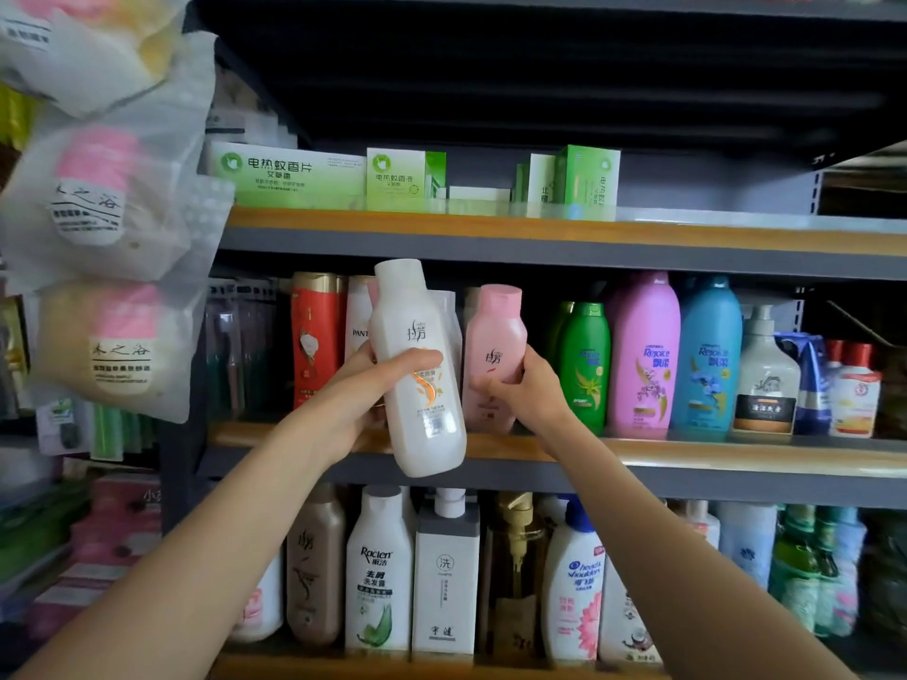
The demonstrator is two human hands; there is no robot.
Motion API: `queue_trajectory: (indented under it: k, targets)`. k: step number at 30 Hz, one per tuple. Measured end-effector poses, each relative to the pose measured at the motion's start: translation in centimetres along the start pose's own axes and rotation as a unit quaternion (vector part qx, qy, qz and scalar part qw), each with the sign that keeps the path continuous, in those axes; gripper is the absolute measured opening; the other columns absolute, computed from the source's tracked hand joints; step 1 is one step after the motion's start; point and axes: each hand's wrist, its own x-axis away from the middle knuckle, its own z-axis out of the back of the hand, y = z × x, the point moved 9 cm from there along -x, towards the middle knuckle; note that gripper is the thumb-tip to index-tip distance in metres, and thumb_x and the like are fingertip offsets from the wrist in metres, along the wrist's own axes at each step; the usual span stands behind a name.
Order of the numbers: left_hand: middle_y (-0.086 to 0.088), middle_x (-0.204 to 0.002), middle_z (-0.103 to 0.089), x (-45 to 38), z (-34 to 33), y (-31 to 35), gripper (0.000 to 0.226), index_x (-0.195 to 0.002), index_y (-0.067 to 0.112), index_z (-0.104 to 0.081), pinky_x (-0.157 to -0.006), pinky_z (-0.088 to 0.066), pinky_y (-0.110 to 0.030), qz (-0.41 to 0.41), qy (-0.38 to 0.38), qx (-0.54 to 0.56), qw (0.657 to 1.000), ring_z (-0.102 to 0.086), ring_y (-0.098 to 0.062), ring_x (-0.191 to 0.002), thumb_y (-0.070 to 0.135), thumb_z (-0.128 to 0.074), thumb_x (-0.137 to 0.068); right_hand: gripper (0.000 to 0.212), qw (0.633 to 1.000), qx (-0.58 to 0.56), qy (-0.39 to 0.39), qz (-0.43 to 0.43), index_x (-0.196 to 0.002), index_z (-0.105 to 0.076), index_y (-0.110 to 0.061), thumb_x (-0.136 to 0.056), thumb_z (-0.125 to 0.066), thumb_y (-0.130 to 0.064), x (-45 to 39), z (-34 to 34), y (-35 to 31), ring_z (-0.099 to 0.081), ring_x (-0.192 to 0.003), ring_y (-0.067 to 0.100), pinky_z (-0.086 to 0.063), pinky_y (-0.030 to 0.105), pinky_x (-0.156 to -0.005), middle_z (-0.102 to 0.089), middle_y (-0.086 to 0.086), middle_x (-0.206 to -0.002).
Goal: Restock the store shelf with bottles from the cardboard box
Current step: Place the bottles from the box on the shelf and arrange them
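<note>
My left hand [365,385] grips a white shampoo bottle [417,375] and holds it tilted in the air just in front of the middle shelf [687,454]. My right hand [522,390] grips a pink bottle [495,355] of the same brand, which stands on that shelf close to the right of the white one. The cardboard box is out of view.
The middle shelf carries red, green, pink and blue bottles [706,355] in a row. Green boxes [397,179] stand on the upper shelf. The lower shelf [441,576] is packed with bottles. Bagged goods [108,188] hang at the left.
</note>
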Motion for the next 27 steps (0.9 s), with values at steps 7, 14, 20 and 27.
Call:
queue_trajectory:
  k: [7, 14, 20, 27]
  targets:
    - [0.001, -0.103, -0.072, -0.2, -0.2, -0.1, 0.060, -0.115, 0.026, -0.059, -0.086, -0.051, -0.034, -0.009, -0.009, -0.010, 1.000, -0.066, -0.016, -0.099, 0.037, -0.074, -0.058, 0.053, 0.997, 0.066, -0.018, -0.048, -0.118, -0.051, -0.004, -0.076, -0.077, -0.023, -1.6, -0.8, 0.1, -0.060, -0.104, 0.028, -0.053, 0.039, -0.087, -0.061, 0.012, -0.115]
    - [0.001, -0.107, -0.070, -0.4, -0.2, -0.2, 0.062, -0.118, 0.027, -0.056, -0.087, -0.049, -0.033, -0.009, -0.020, -0.022, 1.000, -0.065, -0.017, -0.102, 0.034, -0.080, -0.061, 0.049, 0.992, 0.085, 0.022, -0.095, -0.113, -0.050, -0.001, -0.076, -0.076, -0.021, -1.7, 0.3, 0.6, -0.060, -0.103, 0.030, -0.052, 0.035, -0.081, -0.060, 0.013, -0.114]
    - [0.001, -0.105, -0.069, -0.5, -0.2, -0.1, 0.043, -0.116, 0.028, -0.056, -0.092, -0.048, -0.038, -0.004, -0.014, -0.024, 1.000, -0.064, -0.017, -0.100, 0.030, -0.070, -0.075, 0.049, 0.990, 0.093, 0.036, -0.097, -0.114, -0.049, -0.001, -0.077, -0.074, -0.020, -1.5, 0.4, 0.3, -0.059, -0.103, 0.031, -0.052, 0.037, -0.084, -0.059, 0.015, -0.116]
    - [0.001, -0.107, -0.069, -0.3, -0.6, -0.2, 0.042, -0.119, 0.027, -0.056, -0.085, -0.049, -0.031, -0.011, -0.020, -0.036, 0.999, -0.064, -0.016, -0.099, 0.028, -0.068, -0.078, 0.051, 0.986, 0.123, 0.000, -0.111, -0.120, -0.046, 0.001, -0.080, -0.072, -0.016, -2.6, -0.4, 0.0, -0.057, -0.103, 0.028, -0.049, 0.033, -0.082, -0.056, 0.015, -0.119]
